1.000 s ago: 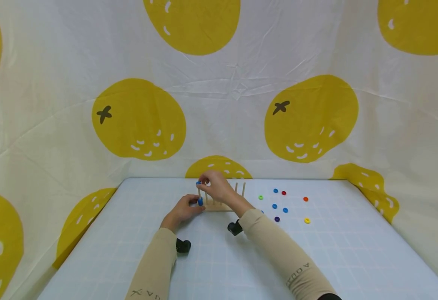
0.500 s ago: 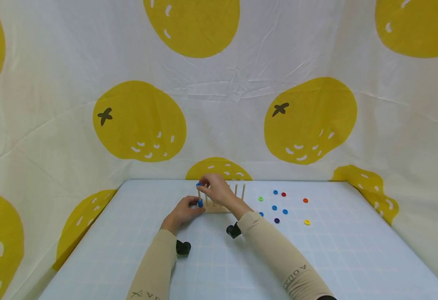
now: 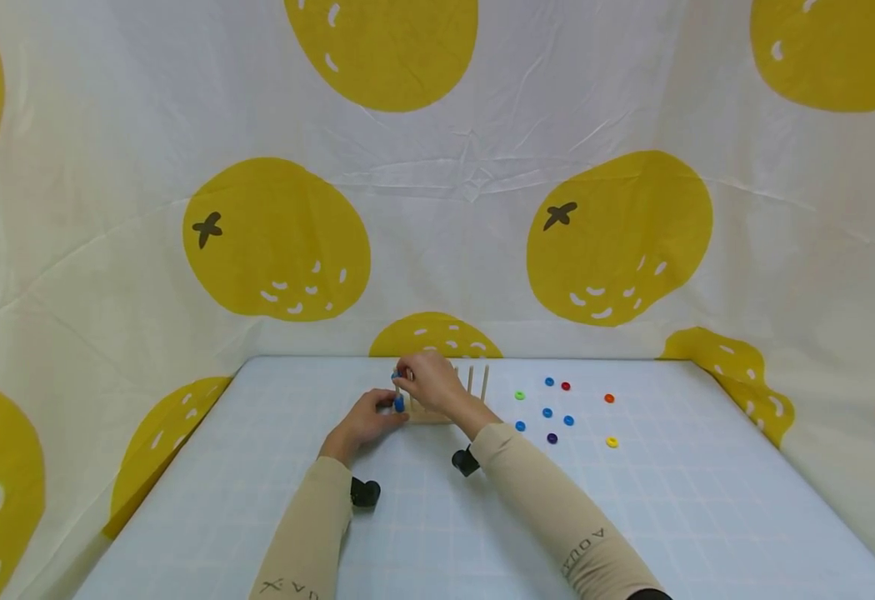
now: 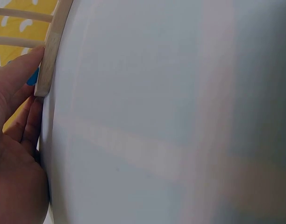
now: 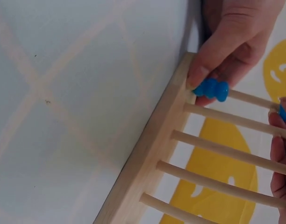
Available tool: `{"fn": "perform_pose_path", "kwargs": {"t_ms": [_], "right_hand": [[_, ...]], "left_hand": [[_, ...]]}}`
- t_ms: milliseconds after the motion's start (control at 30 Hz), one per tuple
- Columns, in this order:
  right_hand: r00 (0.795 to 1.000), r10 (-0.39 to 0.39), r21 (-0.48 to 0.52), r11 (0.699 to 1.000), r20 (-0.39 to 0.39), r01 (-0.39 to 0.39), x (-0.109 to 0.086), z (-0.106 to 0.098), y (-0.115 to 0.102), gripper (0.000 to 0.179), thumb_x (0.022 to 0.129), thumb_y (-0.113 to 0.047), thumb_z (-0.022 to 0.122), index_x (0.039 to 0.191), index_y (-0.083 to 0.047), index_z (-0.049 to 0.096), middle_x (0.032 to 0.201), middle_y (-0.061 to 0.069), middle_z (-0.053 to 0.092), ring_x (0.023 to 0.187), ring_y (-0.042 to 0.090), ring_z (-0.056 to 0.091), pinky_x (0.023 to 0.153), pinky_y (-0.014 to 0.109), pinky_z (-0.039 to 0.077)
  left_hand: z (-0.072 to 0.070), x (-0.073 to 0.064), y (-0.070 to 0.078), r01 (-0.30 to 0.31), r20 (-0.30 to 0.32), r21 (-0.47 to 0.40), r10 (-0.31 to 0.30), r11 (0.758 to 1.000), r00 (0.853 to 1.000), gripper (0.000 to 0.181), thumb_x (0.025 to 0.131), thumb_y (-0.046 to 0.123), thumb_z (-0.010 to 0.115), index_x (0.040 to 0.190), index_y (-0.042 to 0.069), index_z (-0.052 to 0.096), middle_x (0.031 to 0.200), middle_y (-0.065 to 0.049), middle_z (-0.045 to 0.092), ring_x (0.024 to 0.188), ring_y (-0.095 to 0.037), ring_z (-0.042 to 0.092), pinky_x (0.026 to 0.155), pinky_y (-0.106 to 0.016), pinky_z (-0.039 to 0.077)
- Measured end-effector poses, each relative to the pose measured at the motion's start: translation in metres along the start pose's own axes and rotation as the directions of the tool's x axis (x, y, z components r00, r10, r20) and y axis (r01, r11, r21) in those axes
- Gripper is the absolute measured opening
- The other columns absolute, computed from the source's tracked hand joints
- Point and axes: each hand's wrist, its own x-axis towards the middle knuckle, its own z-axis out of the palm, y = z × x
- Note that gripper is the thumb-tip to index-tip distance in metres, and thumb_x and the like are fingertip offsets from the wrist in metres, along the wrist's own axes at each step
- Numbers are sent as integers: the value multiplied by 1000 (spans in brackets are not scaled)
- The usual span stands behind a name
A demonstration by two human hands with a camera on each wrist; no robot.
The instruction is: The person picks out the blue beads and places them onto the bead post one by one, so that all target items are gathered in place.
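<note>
My left hand (image 3: 365,419) grips the left end of a wooden peg rack (image 5: 154,126), thumb on the base and fingers behind it. Several blue rings (image 5: 212,89) are stacked at the bottom of the leftmost peg, beside that thumb. Higher on the same peg, my right hand (image 3: 432,382) pinches another blue ring (image 5: 283,113), whose peg tip shows just above it in the head view. In the left wrist view, the thumb of the left hand (image 4: 17,79) lies against the base, with a bit of blue behind it.
Right of the rack, loose rings lie scattered on the pale checked cloth (image 3: 422,533): several blue ones (image 3: 547,413), a green (image 3: 520,396), a red (image 3: 566,386), an orange (image 3: 609,398), a purple (image 3: 552,438) and a yellow ring (image 3: 612,442). A fruit-print curtain (image 3: 452,250) hangs behind.
My right hand has lowered a little, bringing the pinched blue ring from the peg's tip slightly down the peg. The left hand stays on the rack's end.
</note>
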Motion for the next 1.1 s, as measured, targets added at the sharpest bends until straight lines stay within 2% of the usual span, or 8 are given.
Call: {"fn": "perform_pose_path", "kwargs": {"t_ms": [133,300,433,600,700,867,1100], "right_hand": [[1000,4,-27,1000,-7,-5,0,0,1,14,98,-25,71,103,-13,77,90,-4,73,83,13,63,67,25,50],[1000,2,-2,1000,1,-2,1,-3,0,15,98,-24,71,104,-11,77,91,-3,72,84,14,62,70,26,51],[999,-16,23,1000,44,15,1,-8,0,16,98,-20,72,108,-8,76,94,0,72,86,16,63,74,27,54],[993,-60,51,997,105,55,1,-17,1,21,98,-13,71,115,-1,73,108,9,73,98,21,65,88,33,56],[990,-83,72,995,115,75,-3,-24,2,25,97,-12,71,118,2,70,115,12,71,105,25,65,94,36,55],[990,-86,116,991,111,73,-14,-38,6,28,97,-12,71,122,1,67,122,14,66,110,31,63,96,40,54],[995,-69,124,990,77,59,-31,-59,18,29,98,-16,71,124,-4,66,126,12,65,112,26,61,98,40,53]], "left_hand": [[-1,1,3,8,3,0,-8,1000,1000,45,92,20,77,130,1,66,135,-19,60,133,-39,49,117,-57,33],[-2,1,5,21,2,5,-21,1000,1000,45,93,21,77,132,1,65,136,-18,60,134,-38,49,118,-57,32],[-3,-1,7,26,3,-6,-26,1000,1000,45,93,20,77,132,1,65,135,-18,60,134,-38,48,118,-57,31],[-3,-3,5,32,-7,12,-32,999,999,46,93,21,77,131,0,64,134,-19,61,133,-39,49,118,-56,32],[-2,-2,3,23,-12,26,-23,999,1000,46,92,22,78,130,0,65,133,-19,61,132,-39,51,117,-57,34],[0,2,0,1,-5,26,-1,1000,1000,45,92,22,78,129,0,65,133,-20,61,131,-39,51,116,-57,35],[1,4,-1,27,-7,28,-27,999,1000,51,92,24,78,135,0,63,133,-19,60,132,-39,50,116,-56,35]]}}
